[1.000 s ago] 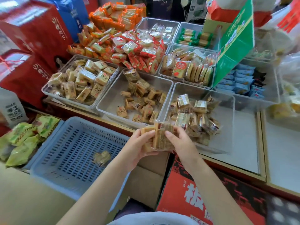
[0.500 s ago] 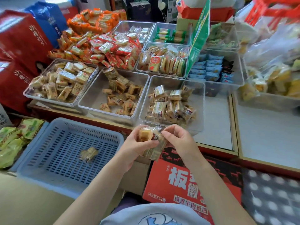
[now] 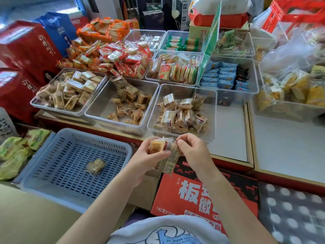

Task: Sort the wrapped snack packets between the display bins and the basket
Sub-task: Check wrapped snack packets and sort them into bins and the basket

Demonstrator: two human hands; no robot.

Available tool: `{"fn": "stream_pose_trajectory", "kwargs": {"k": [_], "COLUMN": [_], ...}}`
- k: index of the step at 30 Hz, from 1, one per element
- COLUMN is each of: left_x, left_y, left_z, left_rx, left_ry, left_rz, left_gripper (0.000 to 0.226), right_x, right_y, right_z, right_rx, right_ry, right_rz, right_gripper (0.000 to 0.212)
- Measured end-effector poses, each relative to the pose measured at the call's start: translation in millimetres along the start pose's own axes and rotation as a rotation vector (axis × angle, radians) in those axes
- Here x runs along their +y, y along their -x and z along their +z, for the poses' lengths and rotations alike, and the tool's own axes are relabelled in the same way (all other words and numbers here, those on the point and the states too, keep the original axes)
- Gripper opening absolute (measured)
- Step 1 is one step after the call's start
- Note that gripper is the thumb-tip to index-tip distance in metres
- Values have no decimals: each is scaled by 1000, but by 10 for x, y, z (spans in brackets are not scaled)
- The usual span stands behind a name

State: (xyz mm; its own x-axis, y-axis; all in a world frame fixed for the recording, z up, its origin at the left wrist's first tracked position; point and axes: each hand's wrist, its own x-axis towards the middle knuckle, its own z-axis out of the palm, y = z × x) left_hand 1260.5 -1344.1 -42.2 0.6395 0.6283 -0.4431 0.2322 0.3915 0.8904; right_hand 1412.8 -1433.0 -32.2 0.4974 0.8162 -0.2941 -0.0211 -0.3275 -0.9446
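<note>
Presently your left hand (image 3: 149,155) grips a stack of wrapped snack packets (image 3: 164,154) just in front of the nearest clear bin (image 3: 182,134); your right hand (image 3: 192,152) pinches the wrapper edge. 1 packet (image 3: 95,166) lies in the blue basket (image 3: 70,173).

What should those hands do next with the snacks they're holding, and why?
Probably the right hand should peel one packet off the bunch of packets that the left hand grips, then drop it in the blue basket. Its fingertips already pinch a wrapper edge, and one lone packet already lies in the basket, beside the hands.
</note>
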Motion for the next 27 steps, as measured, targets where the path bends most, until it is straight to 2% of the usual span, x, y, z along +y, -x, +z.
{"fn": "stream_pose_trajectory", "kwargs": {"k": [3,8,12,18,27], "left_x": [43,170,235,248,265], "left_y": [-28,28,17,-36,-86], "left_z": [42,183,221,362,425], "left_rx": [-10,-59,-92,53,161], "left_ry": [41,17,-32,-11,23], "left_rz": [35,114,72,42,108], "left_gripper": [80,71,44,14,15], "right_x": [-1,-49,-110,-124,-103], "right_y": [-18,-14,5,46,-10], "right_z": [14,-8,-46,-59,-149], "right_rx": [20,67,88,138,190], "right_ry": [-58,-121,-124,-164,-235], "right_rz": [53,73,14,-54,35], "right_gripper": [16,18,18,17,15]}}
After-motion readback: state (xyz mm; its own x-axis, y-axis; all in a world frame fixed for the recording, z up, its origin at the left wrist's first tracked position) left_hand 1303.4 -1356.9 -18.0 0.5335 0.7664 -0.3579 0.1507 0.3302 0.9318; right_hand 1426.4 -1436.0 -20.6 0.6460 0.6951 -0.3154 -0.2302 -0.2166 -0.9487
